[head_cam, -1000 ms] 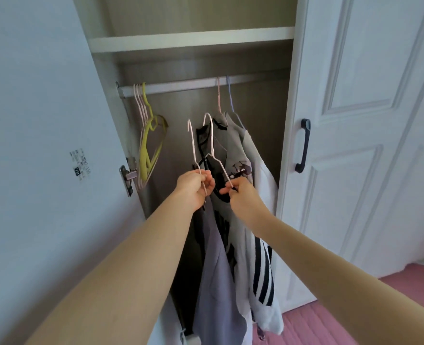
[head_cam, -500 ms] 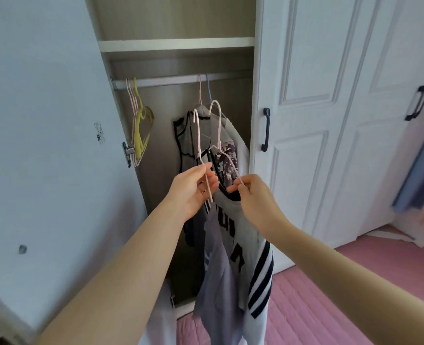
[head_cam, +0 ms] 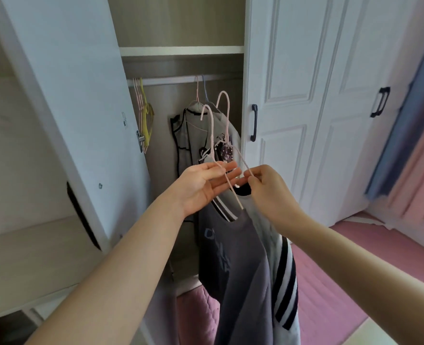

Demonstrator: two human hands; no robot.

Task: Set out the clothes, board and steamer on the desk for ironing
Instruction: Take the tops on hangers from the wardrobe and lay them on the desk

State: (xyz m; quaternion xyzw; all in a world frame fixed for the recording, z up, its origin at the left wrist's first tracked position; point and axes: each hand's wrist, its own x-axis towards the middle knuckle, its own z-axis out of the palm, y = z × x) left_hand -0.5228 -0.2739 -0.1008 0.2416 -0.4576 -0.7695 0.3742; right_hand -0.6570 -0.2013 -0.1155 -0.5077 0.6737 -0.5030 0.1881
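Note:
Two pink wire hangers are off the rail, in front of the open wardrobe. One hanger carries a grey printed shirt; its wire lies across the straight fingers of my left hand. The other hanger carries a white shirt with dark stripes. My right hand pinches that hanger's sloping wire between thumb and fingertips. Both shirts hang down below my hands. No board, steamer or desk is in view.
The open wardrobe door stands at my left. A closed door with a black handle is at my right. More clothes and empty yellow and pink hangers hang on the rail. A pink mat covers the floor.
Both hands have drawn the two hangers and shirts back from the wardrobe. My left hand's fingers have straightened from a curled grip. The view has turned to the right.

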